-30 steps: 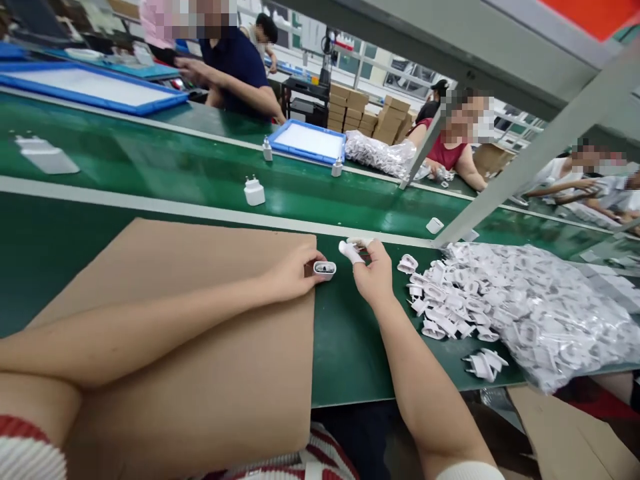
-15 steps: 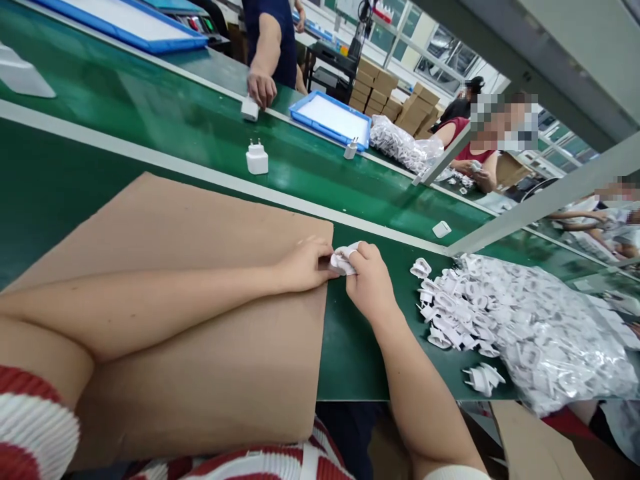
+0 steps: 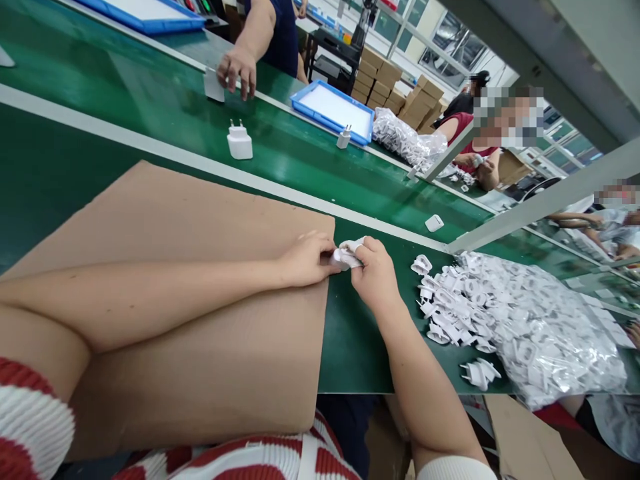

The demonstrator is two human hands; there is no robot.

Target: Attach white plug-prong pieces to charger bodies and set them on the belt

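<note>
Over the right edge of a brown cardboard sheet (image 3: 200, 320), both hands meet at a small white plastic plug part (image 3: 345, 255). My left hand (image 3: 309, 259) is closed with its fingertips at the part's left end. My right hand (image 3: 376, 272) grips the other end between thumb and fingers. Fingers cover much of the part, so its exact shape is partly hidden. To the right lies a pile of loose white plug pieces (image 3: 455, 310), spilling from a clear plastic bag (image 3: 560, 333). One piece with pins (image 3: 480, 375) rests apart, near the table's front edge.
Beyond a pale rail, a green conveyor belt (image 3: 150, 120) carries white chargers, including one with upright pins (image 3: 240, 142) and another lying flat (image 3: 435, 223). Blue-rimmed trays (image 3: 333, 110) stand across it. A co-worker's hand (image 3: 239, 70) reaches over the belt. A slanted metal post (image 3: 540, 197) rises at right.
The chargers on the belt have shifted left. The co-worker's hand has moved left and its fingers are now spread beside a white charger. My hands stay together on the white part, barely moved.
</note>
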